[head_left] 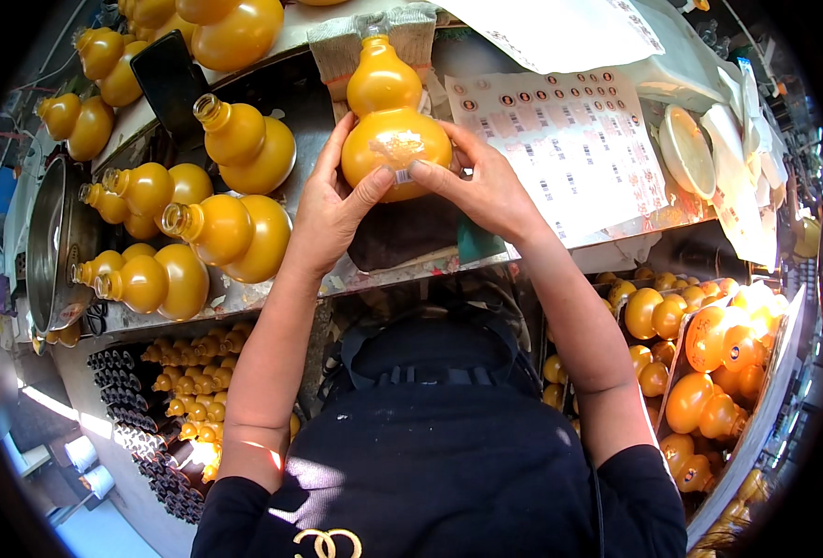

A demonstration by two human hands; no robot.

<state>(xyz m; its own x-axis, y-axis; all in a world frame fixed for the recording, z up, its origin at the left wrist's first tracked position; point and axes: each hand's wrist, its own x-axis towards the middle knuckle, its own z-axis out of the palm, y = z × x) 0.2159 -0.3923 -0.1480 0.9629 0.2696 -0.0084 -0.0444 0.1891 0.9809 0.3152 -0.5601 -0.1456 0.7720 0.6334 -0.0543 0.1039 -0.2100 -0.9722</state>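
A shiny yellow gourd-shaped bottle (385, 84) is at the middle of the work table (311, 126), right in front of the person. Its long side runs up and down the view. The clear neck points away from the person, and the fat round end points back toward them. I cannot tell how much it tips. The neck is over a folded grey cloth (327, 48).

The left hand (337, 195) and the right hand (486, 186) hold the fat part, one on each side. Their fingers curl around it, and both thumbs press near a little white barcode sticker (402, 176) low on the bottle. A gold shine sits above it; I cannot tell if that is a picture.

Just to the right lies a white sticker sheet (560, 153). It has rows of round dark stickers and small barcode stickers, too tiny to read. A pale bowl (689, 153) is beside it.

On the left are more yellow bottles (253, 149) and a black phone (169, 88). Down on the right, boxed bottles (704, 405) fill a crate, some with round dark labels.
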